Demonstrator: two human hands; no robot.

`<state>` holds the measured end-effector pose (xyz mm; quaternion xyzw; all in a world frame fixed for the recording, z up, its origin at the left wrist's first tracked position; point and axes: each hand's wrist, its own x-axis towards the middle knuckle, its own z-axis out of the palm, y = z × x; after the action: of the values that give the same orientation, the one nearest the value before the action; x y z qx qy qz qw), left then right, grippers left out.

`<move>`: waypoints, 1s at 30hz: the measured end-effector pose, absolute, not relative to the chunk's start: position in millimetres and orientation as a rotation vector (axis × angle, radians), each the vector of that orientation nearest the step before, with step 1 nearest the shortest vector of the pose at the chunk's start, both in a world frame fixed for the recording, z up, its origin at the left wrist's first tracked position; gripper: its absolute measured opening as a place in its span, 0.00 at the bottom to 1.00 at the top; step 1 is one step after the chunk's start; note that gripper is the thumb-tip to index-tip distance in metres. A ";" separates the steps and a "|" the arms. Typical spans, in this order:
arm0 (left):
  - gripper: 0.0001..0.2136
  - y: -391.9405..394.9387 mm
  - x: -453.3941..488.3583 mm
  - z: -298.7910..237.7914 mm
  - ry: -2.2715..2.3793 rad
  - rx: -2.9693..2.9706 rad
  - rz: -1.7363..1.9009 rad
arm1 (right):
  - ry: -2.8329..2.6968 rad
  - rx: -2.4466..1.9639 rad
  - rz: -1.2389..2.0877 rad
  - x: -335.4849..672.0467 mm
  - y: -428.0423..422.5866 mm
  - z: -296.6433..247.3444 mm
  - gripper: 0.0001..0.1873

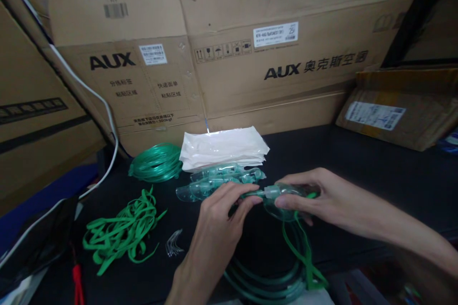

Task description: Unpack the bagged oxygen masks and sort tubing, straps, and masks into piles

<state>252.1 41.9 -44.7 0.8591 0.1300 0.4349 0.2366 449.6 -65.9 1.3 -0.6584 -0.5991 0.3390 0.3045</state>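
A clear green oxygen mask [274, 210] is gripped by my right hand [311, 195], its fingers wrapped round the mask body. My left hand [229, 219] pinches the end of the green tubing [252, 194] right at the mask's connector [271, 191]; whether it is fully seated I cannot tell. From the mask hangs a green elastic strap [300, 250]. Below my hands a coil of green tubing [266, 286] loops toward the front edge. Just behind my left hand lie several more clear green masks [203, 186], partly hidden by it.
Behind the masks are stacked white pouches [222, 147] and a coil of green tubing [157, 162]. At left lie tangled green straps [121, 231] and thin metal strips [174, 243]. Cardboard boxes [229, 81] wall the back; a smaller box [400, 109] sits right. A white cable [107, 119] runs down left.
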 end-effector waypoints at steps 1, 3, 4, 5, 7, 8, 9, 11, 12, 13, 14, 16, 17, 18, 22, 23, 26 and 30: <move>0.07 41.5 252.3 -44.8 0.362 2.358 1.191 | -1.587 -1.752 0.889 449.5 -65.9 1.1 0.20; 0.06 40.8 252.6 -45.3 0.370 2.358 1.198 | -1.592 -1.751 0.886 448.9 -65.5 0.8 0.19; 0.06 40.6 252.8 -45.7 0.373 2.356 1.209 | -1.597 -1.742 0.887 448.6 -65.1 0.4 0.19; 0.05 40.3 253.0 -46.1 0.372 2.356 1.224 | -1.602 -1.729 0.892 448.2 -64.5 -0.1 0.18; 0.05 39.9 253.0 -47.2 0.373 2.365 1.236 | -1.604 -1.704 0.906 447.2 -63.1 -2.0 0.17; 0.06 39.6 252.8 -47.6 0.377 2.372 1.229 | -1.605 -1.692 0.910 446.5 -62.4 -3.2 0.17; 0.06 39.2 252.5 -48.0 0.387 2.379 1.217 | -1.604 -1.681 0.912 445.8 -61.8 -4.3 0.17; 0.07 38.3 251.7 -48.4 0.414 2.387 1.183 | -1.594 -1.661 0.897 444.1 -60.9 -6.1 0.18; 0.07 37.9 251.4 -48.4 0.426 2.387 1.168 | -1.591 -1.658 0.885 443.1 -60.6 -6.4 0.18; 0.07 37.5 251.1 -48.3 0.432 2.385 1.158 | -1.589 -1.659 0.872 442.2 -60.5 -6.3 0.19; 0.07 37.4 250.7 -48.1 0.439 2.382 1.150 | -1.591 -1.662 0.857 441.1 -60.5 -5.7 0.19; 0.08 37.5 250.1 -47.7 0.450 2.375 1.133 | -1.610 -1.668 0.831 438.8 -60.6 -3.9 0.19; 0.08 37.8 249.8 -47.6 0.460 2.374 1.120 | -1.624 -1.669 0.812 437.5 -60.6 -3.1 0.19; 0.09 38.1 249.4 -47.4 0.468 2.377 1.103 | -1.635 -1.668 0.781 436.2 -60.5 -2.7 0.19; 0.10 39.9 247.8 -46.5 0.489 2.391 1.021 | -1.651 -1.644 0.589 431.1 -58.4 -7.3 0.15; 0.10 40.2 247.6 -46.1 0.495 2.389 1.002 | -1.649 -1.625 0.536 430.4 -57.6 -9.9 0.14; 0.11 40.3 247.9 -45.4 0.528 2.384 0.934 | -1.655 -1.585 0.403 430.9 -54.8 -17.7 0.14; 0.11 38.6 248.5 -45.1 0.595 2.418 0.828 | -1.695 -1.603 0.319 436.1 -52.1 -20.1 0.21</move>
<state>248.5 38.6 -45.1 0.8907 0.2192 0.3050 0.2560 436.1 -52.1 -20.1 -0.6288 -0.6647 0.1253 0.3835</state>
